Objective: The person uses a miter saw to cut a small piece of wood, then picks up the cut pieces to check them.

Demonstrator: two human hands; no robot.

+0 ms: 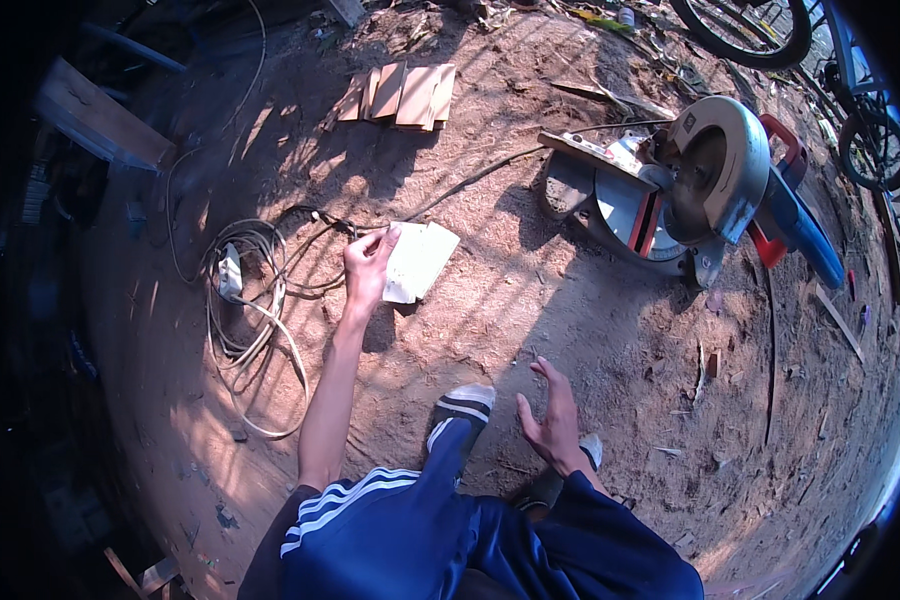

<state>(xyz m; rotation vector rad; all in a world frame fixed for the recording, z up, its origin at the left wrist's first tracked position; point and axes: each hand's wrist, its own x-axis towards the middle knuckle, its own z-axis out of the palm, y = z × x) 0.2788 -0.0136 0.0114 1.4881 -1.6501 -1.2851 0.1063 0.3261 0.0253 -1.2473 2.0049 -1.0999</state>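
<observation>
My left hand (366, 266) reaches forward with its fingers closed on the left edge of a small white notebook (422, 262), its thumb near the top corner. The pages look pale and open, with dark shadow under the lower edge. Any writing on them is too small to make out. My right hand (552, 415) hovers low by my right knee, thumb and fingers apart, holding nothing. A coil of pale cable (270, 330) lies just left of my left hand, with a white power socket block (230, 272) on it.
At the right stands a mitre saw (705, 170) with a blue handle, its dark cord running left across the dirt. Several flat wooden pieces (400, 95) lie stacked ahead. A wooden beam (105, 115) is at the far left; a bicycle wheel (750, 30) shows at the upper right.
</observation>
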